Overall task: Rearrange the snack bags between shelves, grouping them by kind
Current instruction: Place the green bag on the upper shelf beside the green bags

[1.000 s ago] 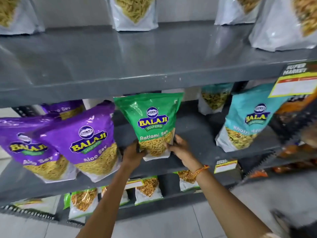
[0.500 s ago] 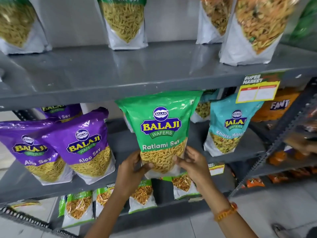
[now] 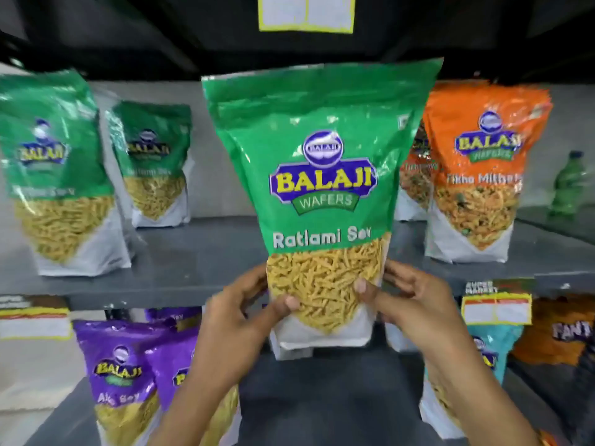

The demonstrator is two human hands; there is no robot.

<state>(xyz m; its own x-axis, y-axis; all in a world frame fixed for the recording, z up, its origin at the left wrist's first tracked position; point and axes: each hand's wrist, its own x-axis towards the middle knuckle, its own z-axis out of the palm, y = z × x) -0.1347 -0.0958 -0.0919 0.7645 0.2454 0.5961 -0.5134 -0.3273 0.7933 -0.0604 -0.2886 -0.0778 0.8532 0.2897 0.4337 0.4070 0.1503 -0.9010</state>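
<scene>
I hold a green Ratlami Sev bag (image 3: pixel 322 175) upright in front of the upper grey shelf (image 3: pixel 199 252). My left hand (image 3: pixel 244 313) grips its lower left edge and my right hand (image 3: pixel 409 300) grips its lower right edge, thumbs on the clear window. Two more green Ratlami Sev bags (image 3: pixel 54 175) (image 3: pixel 154 162) stand on that shelf to the left. An orange Tikha Mitha bag (image 3: pixel 479 175) stands to the right, with another orange bag partly hidden behind the held one.
On the lower shelf stand purple Aloo Sev bags (image 3: pixel 125 375) at left and a teal bag (image 3: pixel 492 349) at right, partly behind my right arm. Yellow price tags (image 3: pixel 495 309) hang on the shelf edges. A green bottle (image 3: pixel 568 185) stands far right. A dark shelf (image 3: pixel 306 43) is overhead.
Both hands have raised the green bag from the middle shelf up to the level of the upper shelf, and my view has tilted up with it.
</scene>
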